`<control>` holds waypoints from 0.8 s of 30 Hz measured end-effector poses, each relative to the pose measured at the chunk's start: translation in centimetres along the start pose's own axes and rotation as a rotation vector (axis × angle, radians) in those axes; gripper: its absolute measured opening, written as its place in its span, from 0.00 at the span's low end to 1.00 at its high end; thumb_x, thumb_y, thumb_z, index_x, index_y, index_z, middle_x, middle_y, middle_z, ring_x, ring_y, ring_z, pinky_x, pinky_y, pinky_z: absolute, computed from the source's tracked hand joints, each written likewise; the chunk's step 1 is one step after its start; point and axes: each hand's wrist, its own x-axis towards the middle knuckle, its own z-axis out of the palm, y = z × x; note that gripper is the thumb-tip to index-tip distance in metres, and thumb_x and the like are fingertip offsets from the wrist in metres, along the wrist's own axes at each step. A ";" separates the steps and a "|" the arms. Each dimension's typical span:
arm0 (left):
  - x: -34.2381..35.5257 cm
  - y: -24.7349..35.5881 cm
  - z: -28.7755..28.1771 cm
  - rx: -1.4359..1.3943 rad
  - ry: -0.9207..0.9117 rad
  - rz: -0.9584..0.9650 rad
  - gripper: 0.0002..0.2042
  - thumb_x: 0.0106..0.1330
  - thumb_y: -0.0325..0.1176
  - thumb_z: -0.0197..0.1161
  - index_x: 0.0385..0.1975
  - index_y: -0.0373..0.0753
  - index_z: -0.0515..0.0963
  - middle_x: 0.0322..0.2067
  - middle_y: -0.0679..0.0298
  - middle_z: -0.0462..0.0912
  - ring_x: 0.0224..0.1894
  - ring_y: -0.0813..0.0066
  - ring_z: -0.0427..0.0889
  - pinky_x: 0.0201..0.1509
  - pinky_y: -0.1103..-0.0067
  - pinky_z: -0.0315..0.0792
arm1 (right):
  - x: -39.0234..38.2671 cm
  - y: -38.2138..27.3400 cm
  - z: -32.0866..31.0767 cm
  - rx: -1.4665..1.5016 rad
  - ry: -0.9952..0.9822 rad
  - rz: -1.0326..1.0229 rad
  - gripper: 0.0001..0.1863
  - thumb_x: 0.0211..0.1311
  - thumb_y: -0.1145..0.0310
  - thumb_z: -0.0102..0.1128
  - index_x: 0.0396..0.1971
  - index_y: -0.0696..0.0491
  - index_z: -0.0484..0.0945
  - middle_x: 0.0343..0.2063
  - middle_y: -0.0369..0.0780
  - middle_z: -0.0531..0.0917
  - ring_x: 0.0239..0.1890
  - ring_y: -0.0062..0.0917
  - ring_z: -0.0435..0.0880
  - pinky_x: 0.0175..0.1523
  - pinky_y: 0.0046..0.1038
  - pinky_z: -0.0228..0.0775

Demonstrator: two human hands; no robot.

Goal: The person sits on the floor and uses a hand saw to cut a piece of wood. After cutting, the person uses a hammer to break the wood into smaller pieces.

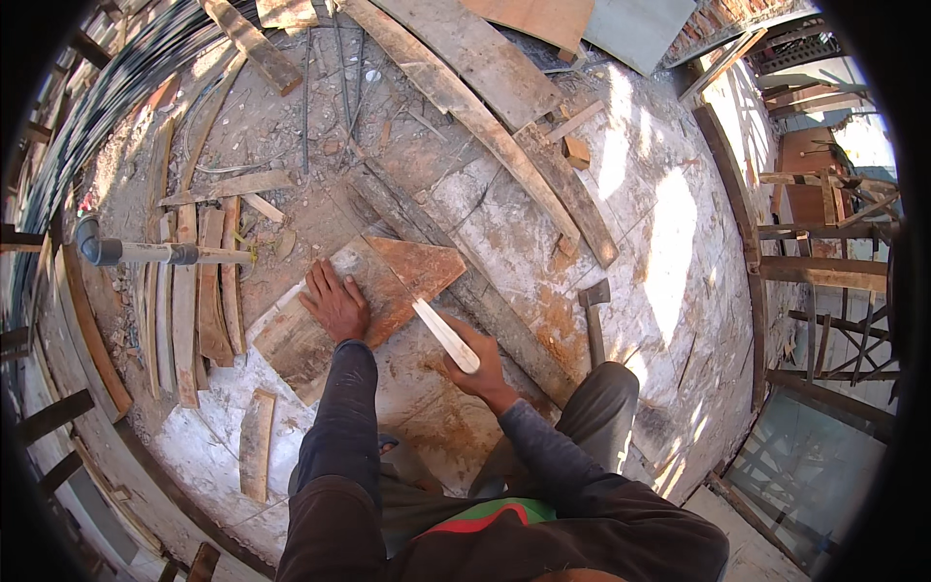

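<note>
At near edge of board [296, 354], right hand [477, 365] had fingers closed around pale handle [446, 335], apparently saw's; blade too edge-on to tell. Judged step, sawing across: wanted long even strokes, wrist in line with cut, offcut end supported. On board, left of handle, left hand [337, 303] lay flat, fingers spread, grasping nothing; firm palm weight, well off cut line, would steady work. Board's right corner lay over weathered plank [504, 325]; beyond board, well apart, sat wood block [575, 152].
</note>
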 end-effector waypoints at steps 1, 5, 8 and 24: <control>0.3 0.8 0.1 -0.016 -0.004 0.023 0.28 0.72 0.41 0.47 0.70 0.37 0.59 0.70 0.54 0.59 0.73 0.55 0.54 0.74 0.48 0.40 | 3.8 1.6 2.3 0.068 0.066 -0.163 0.32 0.48 0.75 0.63 0.59 0.51 0.74 0.35 0.51 0.84 0.33 0.43 0.86 0.38 0.30 0.76; -0.3 -0.8 1.8 -0.014 0.060 -0.019 0.29 0.72 0.42 0.46 0.70 0.34 0.57 0.70 0.52 0.58 0.74 0.55 0.52 0.75 0.50 0.39 | 3.7 1.8 2.4 -0.028 0.014 -0.114 0.31 0.49 0.76 0.62 0.59 0.53 0.75 0.39 0.49 0.85 0.37 0.36 0.87 0.43 0.28 0.76; 0.4 -1.0 0.8 -0.012 0.021 -0.046 0.30 0.73 0.43 0.46 0.70 0.33 0.56 0.71 0.52 0.57 0.74 0.55 0.52 0.75 0.50 0.38 | -6.7 -0.5 -3.6 -0.076 -0.019 -0.035 0.31 0.50 0.80 0.58 0.59 0.55 0.76 0.44 0.48 0.86 0.41 0.29 0.89 0.48 0.25 0.77; 0.7 -1.0 0.9 -0.006 0.017 -0.049 0.30 0.74 0.44 0.46 0.71 0.34 0.54 0.71 0.53 0.57 0.74 0.56 0.51 0.75 0.50 0.37 | -9.3 -2.1 -5.4 -0.163 -0.069 -0.015 0.31 0.48 0.80 0.58 0.58 0.55 0.76 0.50 0.47 0.84 0.50 0.30 0.87 0.52 0.24 0.76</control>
